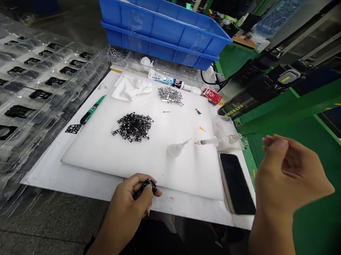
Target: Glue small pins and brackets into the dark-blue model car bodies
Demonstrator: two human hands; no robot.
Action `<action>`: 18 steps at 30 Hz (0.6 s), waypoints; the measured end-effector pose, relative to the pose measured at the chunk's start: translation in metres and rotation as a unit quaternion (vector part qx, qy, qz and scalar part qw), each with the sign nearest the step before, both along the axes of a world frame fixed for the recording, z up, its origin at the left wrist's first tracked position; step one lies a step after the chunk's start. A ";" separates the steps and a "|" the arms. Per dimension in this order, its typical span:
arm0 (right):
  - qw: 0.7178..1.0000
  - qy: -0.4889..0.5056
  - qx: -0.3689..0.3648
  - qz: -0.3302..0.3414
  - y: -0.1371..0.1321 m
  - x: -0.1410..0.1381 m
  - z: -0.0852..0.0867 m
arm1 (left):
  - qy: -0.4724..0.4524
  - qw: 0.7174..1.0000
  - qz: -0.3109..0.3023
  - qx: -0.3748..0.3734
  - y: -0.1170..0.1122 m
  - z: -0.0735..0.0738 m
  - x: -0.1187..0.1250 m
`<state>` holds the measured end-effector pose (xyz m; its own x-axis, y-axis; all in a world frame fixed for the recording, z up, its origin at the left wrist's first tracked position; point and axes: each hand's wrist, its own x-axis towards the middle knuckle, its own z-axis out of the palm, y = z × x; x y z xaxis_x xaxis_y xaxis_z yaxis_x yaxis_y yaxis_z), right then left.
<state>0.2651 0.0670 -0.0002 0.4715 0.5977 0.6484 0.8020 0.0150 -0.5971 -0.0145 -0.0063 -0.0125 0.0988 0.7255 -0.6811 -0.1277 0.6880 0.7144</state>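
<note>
At the front edge of the white foam sheet (99,156), my left hand (131,200) is closed round a small glossy black part (146,188). My right hand (290,177) is raised at the right, above and beside the phone (238,183). Its thumb and fingers are pinched together, and whatever they hold, if anything, is hidden. On the foam lie a pile of small black frame-like pieces (134,126) and a heap of small silvery metal parts (169,94). A white squeeze bottle with a thin nozzle (175,149) and a syringe (208,141) are nearer the right.
Blue bins (165,23) stand stacked at the back. Clear trays of black parts (18,110) fill the left. A green-handled cutter (92,109), white cloth (129,87), glue tube (164,79) and clear box (226,133) surround the piles. A green frame (316,151) borders the right.
</note>
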 end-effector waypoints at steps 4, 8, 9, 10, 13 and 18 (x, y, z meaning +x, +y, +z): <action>0.970 0.157 -0.132 0.129 -0.027 -0.028 -0.004 | -0.007 1.000 0.012 0.003 0.001 -0.001 0.000; 0.910 0.277 -0.214 0.221 -0.025 -0.042 -0.021 | -0.028 1.000 0.009 0.004 0.000 -0.002 -0.002; 0.902 0.295 -0.214 0.231 -0.022 -0.044 -0.025 | -0.033 0.999 0.007 0.007 0.000 -0.002 -0.003; 0.896 0.308 -0.214 0.237 -0.018 -0.046 -0.028 | -0.036 0.999 0.008 0.010 0.000 -0.002 -0.003; 0.890 0.334 -0.201 0.238 -0.009 -0.051 -0.031 | -0.043 0.999 0.014 0.013 0.000 -0.002 -0.003; 0.879 0.365 -0.203 0.232 -0.001 -0.056 -0.022 | -0.049 0.998 0.025 0.024 -0.003 -0.005 -0.001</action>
<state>0.2090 0.0660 -0.0226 0.3173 0.9476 -0.0357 0.1671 -0.0929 -0.9815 -0.0151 -0.0089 -0.0174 0.1267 0.7631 -0.6337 -0.2320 0.6440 0.7290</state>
